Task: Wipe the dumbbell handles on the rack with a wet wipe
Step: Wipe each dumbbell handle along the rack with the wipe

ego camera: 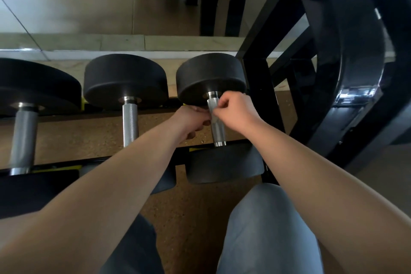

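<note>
Since a wiping stroke has to follow the bar, the entry starts with its axis: the handle of the rightmost dumbbell runs near to far, tilting slightly left at its far end, on the lower shelf of the rack.

- Handle: knurled metal, bare along its near half and covered by fingers at its far half, just below the far weight.
- Wet wipe: a pale patch on the bar between the two hands, too small to identify for certain, judged to be the wipe.
- Left hand: touches the bar from the left with fingers curled in, pinching at the pale patch.
- Right hand: touches it from the right, a little farther along, thumb and fingertips closed in a pinch on the same spot.
- Nearness: both hands are on the bar, and neither is clearly nearer.
- Likely next move: a pull toward the near weight.
- Middle handle and left handle: parallel, well to the left, with no hand on them.
- Knee: grey cloth, near, below the right arm.
</note>
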`<state>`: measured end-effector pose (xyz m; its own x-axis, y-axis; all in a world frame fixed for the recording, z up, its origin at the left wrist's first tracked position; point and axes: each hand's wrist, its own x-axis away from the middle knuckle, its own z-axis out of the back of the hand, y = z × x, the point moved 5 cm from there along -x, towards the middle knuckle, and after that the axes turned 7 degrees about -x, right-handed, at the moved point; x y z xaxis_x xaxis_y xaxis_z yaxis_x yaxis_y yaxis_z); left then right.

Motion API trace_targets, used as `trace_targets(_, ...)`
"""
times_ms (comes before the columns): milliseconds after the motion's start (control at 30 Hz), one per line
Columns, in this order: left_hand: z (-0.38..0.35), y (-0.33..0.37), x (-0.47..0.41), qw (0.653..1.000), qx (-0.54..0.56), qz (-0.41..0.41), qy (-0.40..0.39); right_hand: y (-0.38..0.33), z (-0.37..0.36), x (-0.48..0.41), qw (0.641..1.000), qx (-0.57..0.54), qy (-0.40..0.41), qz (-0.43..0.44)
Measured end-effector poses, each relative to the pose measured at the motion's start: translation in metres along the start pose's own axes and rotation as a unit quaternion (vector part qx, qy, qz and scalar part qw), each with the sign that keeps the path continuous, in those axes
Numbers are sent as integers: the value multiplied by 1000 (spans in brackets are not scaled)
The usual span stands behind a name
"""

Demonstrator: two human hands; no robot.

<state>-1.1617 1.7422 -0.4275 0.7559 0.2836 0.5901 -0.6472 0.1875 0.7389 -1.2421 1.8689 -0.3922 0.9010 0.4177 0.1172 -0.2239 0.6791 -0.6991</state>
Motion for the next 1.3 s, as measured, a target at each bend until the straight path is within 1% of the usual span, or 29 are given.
trace_targets(67, 0, -1, 1, 1000, 4, -1, -1, 1, 1, -5, 998, -16, 56, 16)
trace_targets(100, 0, -3, 2, 1000, 4, -3, 0, 4, 1, -7, 998, -21, 61, 9)
trace_targets(133, 0, -4, 2, 1000, 5, -7, -1, 9, 1, -8, 999, -15, 46, -8)
trace_targets(200, -1, -5, 2, 1000, 11, -20, -8, 20, -1, -5, 997, 37, -36, -49)
trace_targets(267, -3, -4, 4, 999, 4, -34, -11, 30, -2, 5, 982, 79, -148, -86)
trace_targets(300, -4, -3, 5, 999, -7, -39, -8, 33, -1, 11, 973, 82, -193, -98)
trace_targets(333, -4, -3, 4, 999, -18, -41, -4, 35, 1, 16, 966, 76, -222, -108)
trace_targets(400, -3, -2, 5, 998, -29, -47, 0, 35, 3, 20, 963, 41, -235, -128)
trace_targets(467, -3, -2, 5, 998, -27, -51, -3, 34, 4, 14, 974, 7, -194, -121)
trace_targets(533, -3, -2, 5, 998, -18, -54, -3, 33, 3, 5, 989, -44, -105, -98)
trace_targets(600, -3, -2, 6, 999, -9, -52, -1, 34, 3, 0, 987, -123, -35, -101)
trace_targets(633, -3, -3, 5, 999, -6, -50, 1, 34, 1, -1, 985, -132, -26, -104)
trace_targets(700, -5, -4, 4, 999, -13, -45, 4, 34, -2, 2, 990, -81, -58, -105)
trace_targets(800, -6, -7, 3, 1000, -8, -20, 14, 32, -1, 15, 984, 20, -143, -100)
trace_targets(867, -6, -8, 3, 1000, 23, -2, 20, 32, 4, 21, 982, 0, -168, -91)
trace_targets(933, -4, -6, 3, 999, 22, -25, 27, 28, 11, 21, 985, -83, -133, -77)
trace_targets(1000, -4, -2, 8, 997, 16, -69, -1, 23, 15, 19, 982, -156, -83, -69)
trace_targets(1067, -4, -1, 16, 995, 22, -98, -26, 19, 13, 18, 979, -187, -59, -65)
trace_targets(1100, -3, -1, 19, 994, 22, -103, -24, 17, 10, 19, 977, -194, -59, -60)
trace_targets(1200, 2, -1, 17, 994, 15, -106, 37, 16, 2, 24, 981, -179, -51, -46)
trace_targets(1300, 10, 0, 9, 987, 61, -85, 124, 21, 6, 28, 987, -142, 3, -68)
